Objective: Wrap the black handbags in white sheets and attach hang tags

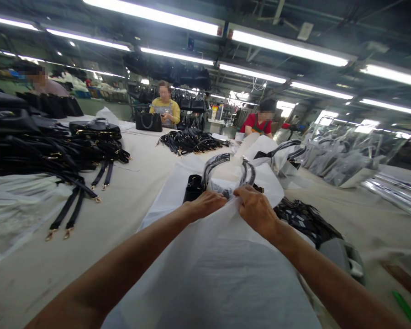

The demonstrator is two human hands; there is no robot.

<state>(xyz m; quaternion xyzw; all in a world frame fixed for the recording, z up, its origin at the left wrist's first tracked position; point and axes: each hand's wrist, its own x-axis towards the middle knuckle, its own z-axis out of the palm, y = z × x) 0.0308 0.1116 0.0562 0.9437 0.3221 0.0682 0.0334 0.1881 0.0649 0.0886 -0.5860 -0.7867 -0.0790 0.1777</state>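
A large sheet of white tissue paper (226,256) drapes toward me over the front of a black handbag (193,186). The bag's handles (215,161) stand up, covered in clear wrap. With fingers closed, my left hand (207,202) grips the paper's upper edge at the bag's opening. Beside it, my right hand (255,205) pinches the same edge between thumb and fingers. Most of the bag's body is hidden behind the paper and my hands.
Black straps with gold clasps (73,205) and stacked black bags (10,128) lie at left. A strap pile (192,140) sits farther back. Wrapped bags (342,160), black tags (304,219) and a grey tape dispenser (342,258) are at right. Several people work around the table.
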